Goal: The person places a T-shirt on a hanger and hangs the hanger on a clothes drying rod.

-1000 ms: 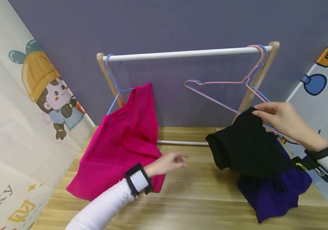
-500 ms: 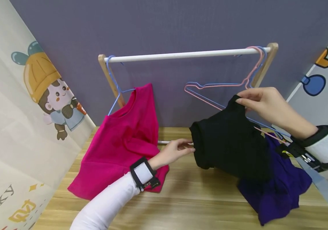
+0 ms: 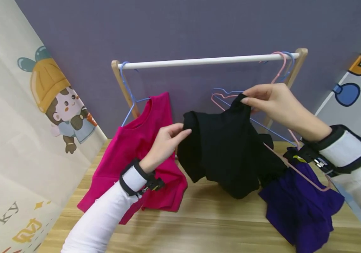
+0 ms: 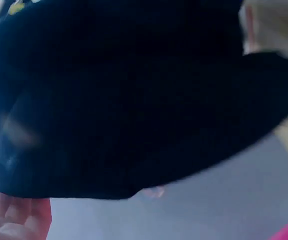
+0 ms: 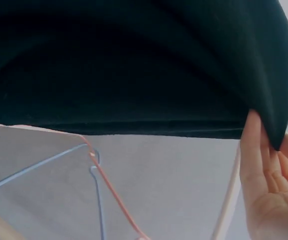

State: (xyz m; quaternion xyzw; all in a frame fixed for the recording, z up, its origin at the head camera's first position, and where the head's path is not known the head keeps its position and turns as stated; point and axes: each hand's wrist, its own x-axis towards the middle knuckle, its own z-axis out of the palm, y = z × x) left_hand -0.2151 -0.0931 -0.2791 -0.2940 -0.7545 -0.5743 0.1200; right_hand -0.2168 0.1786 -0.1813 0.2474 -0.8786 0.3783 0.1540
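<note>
A black garment hangs stretched between both hands in the head view; its exact kind is unclear. My left hand pinches its left edge between thumb and fingers. At the upper right corner, my right hand pinches the cloth. The right wrist view shows that hand with the fabric between thumb and fingers. Behind and right of the garment hangs a pink hanger, tilted, its bar partly hidden by the cloth. A blue hanger is behind it.
A white rod on wooden posts carries the hangers. At the left, a magenta top hangs on another blue hanger. A dark purple garment lies at the right of the wooden table.
My right hand has moved left and up with the black garment. My left hand has risen from beside the magenta top and taken hold of the garment's left edge. The pink hanger has swung forward.
</note>
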